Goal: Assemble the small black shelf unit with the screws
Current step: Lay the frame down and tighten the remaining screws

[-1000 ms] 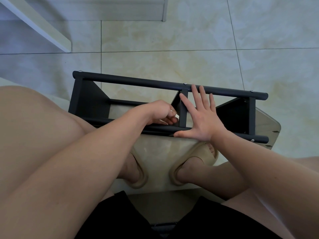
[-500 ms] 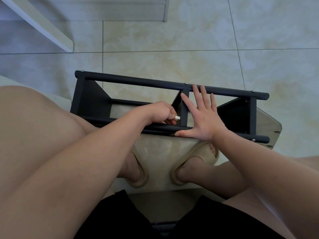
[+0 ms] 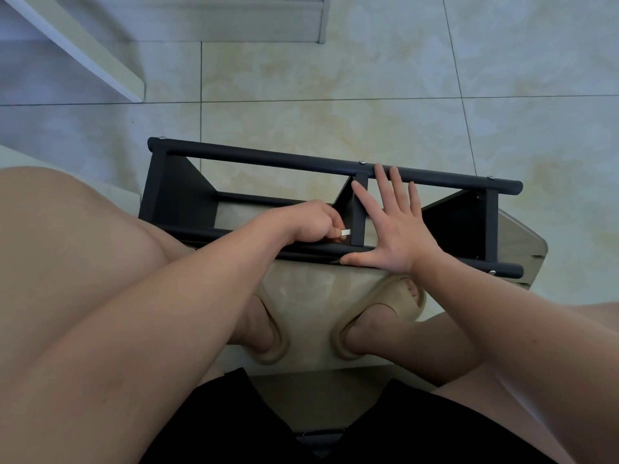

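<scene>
Shelf unit [image 3: 181, 195] sat on the floor [image 3: 335, 95] by the feet [image 3: 368, 326]. Left hand [image 3: 311, 222] pinched a small pale piece [image 3: 345, 232] just left of the middle upright [image 3: 358, 209]; right hand [image 3: 395, 229] lay flat, fingers spread, just right of it.

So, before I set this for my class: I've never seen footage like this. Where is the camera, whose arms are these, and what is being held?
No machine here: one camera, worn on a person's head, looks down, so you see their own arms, knees and sandals. A black shelf unit sits just beyond their feet, with tiled floor behind it. The right hand lies flat, fingers spread, against the frame. The left hand pinches a small silvery piece beside the middle upright; whether it is a screw or a tool is too small to tell.
</scene>
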### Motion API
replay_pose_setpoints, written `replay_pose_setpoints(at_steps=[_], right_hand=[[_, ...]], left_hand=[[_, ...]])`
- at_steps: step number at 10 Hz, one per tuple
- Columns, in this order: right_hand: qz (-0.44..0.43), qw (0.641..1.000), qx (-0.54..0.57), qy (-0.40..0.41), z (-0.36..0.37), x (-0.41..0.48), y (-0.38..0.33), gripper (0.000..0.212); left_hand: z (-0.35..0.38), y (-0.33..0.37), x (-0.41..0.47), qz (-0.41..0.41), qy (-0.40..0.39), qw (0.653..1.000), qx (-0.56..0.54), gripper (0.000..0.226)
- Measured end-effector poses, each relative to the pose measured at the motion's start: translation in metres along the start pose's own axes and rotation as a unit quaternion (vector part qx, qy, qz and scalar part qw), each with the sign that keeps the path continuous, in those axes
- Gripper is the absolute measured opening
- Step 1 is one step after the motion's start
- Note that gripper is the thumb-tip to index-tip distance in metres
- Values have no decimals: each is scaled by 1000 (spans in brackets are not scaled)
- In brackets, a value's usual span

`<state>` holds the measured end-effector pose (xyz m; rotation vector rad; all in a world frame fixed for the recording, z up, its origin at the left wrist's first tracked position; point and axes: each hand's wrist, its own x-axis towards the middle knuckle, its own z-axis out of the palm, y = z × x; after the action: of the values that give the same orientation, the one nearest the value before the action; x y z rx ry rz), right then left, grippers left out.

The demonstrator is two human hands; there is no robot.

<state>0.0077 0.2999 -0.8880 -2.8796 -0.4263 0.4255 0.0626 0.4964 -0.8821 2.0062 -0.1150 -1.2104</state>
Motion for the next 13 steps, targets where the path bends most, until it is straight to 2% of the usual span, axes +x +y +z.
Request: replay_pose_setpoints(at_steps=[4, 6, 8, 9, 10, 12, 13], right_hand=[[2, 1000, -2, -2, -1, -1, -1, 126], [5, 1000, 5, -9, -3, -1, -1, 127], [2, 1000, 8, -4, -2, -1, 0, 127], [2, 1000, 7, -5, -1, -1, 0, 127], [0, 1000, 9, -4, -1, -1, 0, 126], [0, 1000, 12, -2, -2, -1, 0, 126], [1, 1000, 10, -4, -2, -1, 0, 126]], left_hand=[[1, 1, -2, 7, -7, 999, 40, 26], [-14, 2, -4, 14, 36, 997, 66, 8], [-15, 10, -4, 35, 40, 989, 140, 13], [-8, 12, -2, 7, 25, 999, -26, 15], [-2, 14, 0, -39, 19, 980, -192, 6], [2, 14, 4, -75, 60, 962, -256, 14], [3, 15, 4, -77, 69, 956, -275, 10]])
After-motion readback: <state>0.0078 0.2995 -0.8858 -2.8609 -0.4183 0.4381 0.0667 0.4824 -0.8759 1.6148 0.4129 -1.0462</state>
